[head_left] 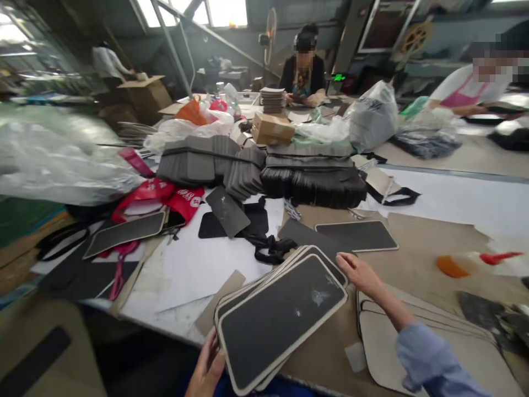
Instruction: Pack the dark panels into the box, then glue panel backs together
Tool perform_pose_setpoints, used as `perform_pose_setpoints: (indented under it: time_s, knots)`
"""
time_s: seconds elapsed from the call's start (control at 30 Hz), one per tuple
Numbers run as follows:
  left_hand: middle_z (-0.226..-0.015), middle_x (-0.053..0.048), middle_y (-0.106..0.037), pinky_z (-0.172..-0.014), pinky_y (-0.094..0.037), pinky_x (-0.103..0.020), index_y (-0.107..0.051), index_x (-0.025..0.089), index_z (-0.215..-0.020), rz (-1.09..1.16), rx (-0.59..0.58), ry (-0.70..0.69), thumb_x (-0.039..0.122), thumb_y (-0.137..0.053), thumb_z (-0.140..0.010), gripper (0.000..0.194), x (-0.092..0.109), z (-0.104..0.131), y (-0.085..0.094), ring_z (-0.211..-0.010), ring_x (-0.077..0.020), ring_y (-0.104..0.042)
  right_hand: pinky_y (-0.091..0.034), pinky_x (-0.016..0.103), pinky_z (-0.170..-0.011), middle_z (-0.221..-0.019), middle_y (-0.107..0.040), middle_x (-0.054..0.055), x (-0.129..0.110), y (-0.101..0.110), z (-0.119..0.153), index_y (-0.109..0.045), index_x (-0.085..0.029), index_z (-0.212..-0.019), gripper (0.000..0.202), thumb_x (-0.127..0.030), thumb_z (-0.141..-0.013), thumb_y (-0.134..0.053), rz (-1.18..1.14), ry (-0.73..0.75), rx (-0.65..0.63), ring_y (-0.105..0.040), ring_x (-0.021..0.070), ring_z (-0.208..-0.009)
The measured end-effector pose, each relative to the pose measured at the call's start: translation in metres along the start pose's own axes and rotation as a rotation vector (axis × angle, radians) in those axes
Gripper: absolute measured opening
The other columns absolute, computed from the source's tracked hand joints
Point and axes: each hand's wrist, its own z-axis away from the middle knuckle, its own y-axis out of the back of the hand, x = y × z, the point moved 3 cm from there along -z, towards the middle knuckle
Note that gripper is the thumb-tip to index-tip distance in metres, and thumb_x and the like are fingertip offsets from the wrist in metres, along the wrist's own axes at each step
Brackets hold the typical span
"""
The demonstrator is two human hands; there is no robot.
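A fanned stack of dark rectangular panels with pale rims [281,325] lies tilted at the table's front edge. My left hand [208,366] grips its lower left corner, thumb on the near side. At the upper right corner is my right hand [359,274], its fingers pressed together at the stack's edge; whether they pinch a panel is hard to make out. A similar panel [359,235] lies just behind, beside a dark grey sheet [308,237]. Several pale rounded panels [430,342] are piled to the right, under my sleeve.
Bundled grey pieces [198,160] and black pieces [314,182] stand across the table's middle. Red fabric [185,204] and another panel [126,234] lie left. An orange-tipped bottle [452,266] lies right. People sit or stand farther back.
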Motion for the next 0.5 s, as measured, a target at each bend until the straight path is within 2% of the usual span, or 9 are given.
perform_pose_setpoints:
  time_s: [0.13, 0.23, 0.3, 0.4, 0.5]
  knots:
    - [-0.133, -0.013, -0.045, -0.102, -0.035, -0.041, -0.042, 0.019, -0.123, 0.105, 0.075, -0.004, 0.053, -0.071, -0.055, 0.081, 0.012, 0.019, -0.024, -0.122, -0.0315, -0.040, -0.044, 0.037, -0.087, -0.096, -0.066, 0.008, -0.010, -0.021, -0.013, -0.063, -0.018, -0.090, 0.058, -0.066, -0.072, -0.037, -0.070, 0.055, -0.426, -0.057, 0.0293, -0.097]
    - [-0.132, -0.011, -0.046, -0.099, -0.039, -0.039, -0.034, 0.023, -0.129, 0.184, 0.030, 0.084, 0.048, -0.068, -0.063, 0.078, 0.026, 0.030, -0.041, -0.116, -0.0282, -0.047, -0.047, 0.034, -0.082, -0.096, -0.067, 0.008, -0.012, -0.029, -0.012, -0.063, -0.014, -0.093, 0.059, -0.066, -0.072, -0.044, -0.179, -0.026, -0.657, -0.059, 0.0285, -0.095]
    - [-0.127, -0.012, -0.052, -0.094, -0.044, -0.040, -0.027, 0.025, -0.132, 0.246, 0.014, 0.144, 0.045, -0.072, -0.060, 0.087, 0.029, 0.033, -0.049, -0.108, -0.0284, -0.054, -0.048, 0.033, -0.082, -0.098, -0.067, 0.009, -0.016, -0.030, -0.011, -0.062, -0.013, -0.096, 0.059, -0.064, -0.071, -0.049, -0.252, -0.095, -0.750, -0.060, 0.0277, -0.095]
    - [-0.122, -0.013, -0.055, -0.086, -0.049, -0.041, -0.022, 0.026, -0.133, 0.274, 0.084, 0.116, 0.041, -0.078, -0.053, 0.098, 0.028, 0.032, -0.053, -0.101, -0.0299, -0.058, -0.048, 0.033, -0.084, -0.099, -0.066, 0.010, -0.022, -0.032, -0.007, -0.059, -0.011, -0.100, 0.058, -0.060, -0.069, -0.055, -0.404, -0.167, -0.826, -0.061, 0.0266, -0.094]
    - [-0.117, -0.016, -0.056, -0.081, -0.051, -0.042, -0.019, 0.023, -0.133, 0.258, 0.124, 0.053, 0.040, -0.077, -0.055, 0.098, 0.027, 0.033, -0.057, -0.097, -0.0312, -0.060, -0.047, 0.035, -0.086, -0.100, -0.066, 0.009, -0.017, -0.038, -0.007, -0.058, -0.014, -0.103, 0.056, -0.055, -0.065, -0.061, -0.485, -0.152, -0.812, -0.060, 0.0275, -0.096]
